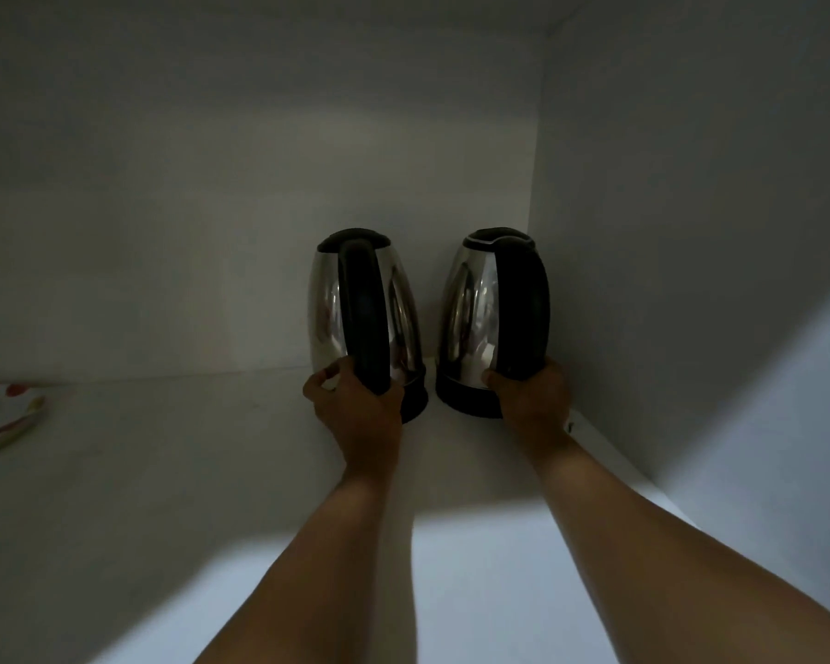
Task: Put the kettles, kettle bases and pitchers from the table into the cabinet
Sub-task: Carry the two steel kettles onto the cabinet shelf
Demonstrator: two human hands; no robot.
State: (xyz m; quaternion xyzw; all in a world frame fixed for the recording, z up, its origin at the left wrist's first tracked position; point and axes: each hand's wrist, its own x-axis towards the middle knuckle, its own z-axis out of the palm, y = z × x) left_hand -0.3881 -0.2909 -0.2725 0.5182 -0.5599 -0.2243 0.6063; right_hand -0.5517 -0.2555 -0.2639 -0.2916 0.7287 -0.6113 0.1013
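Observation:
Two shiny steel kettles with black handles and lids stand side by side at the back of a dim white cabinet shelf [212, 472]. My left hand [355, 404] grips the lower end of the left kettle's [324, 304] handle. My right hand [533, 400] holds the bottom of the right kettle's [470, 299] handle. Each kettle sits on a black ring at its bottom; whether that ring is a separate base I cannot tell. Both handles face me.
A plate with coloured spots [1, 414] lies at the shelf's far left edge. The cabinet's right side wall [691, 232] stands close beside the right kettle. The back wall is just behind both kettles.

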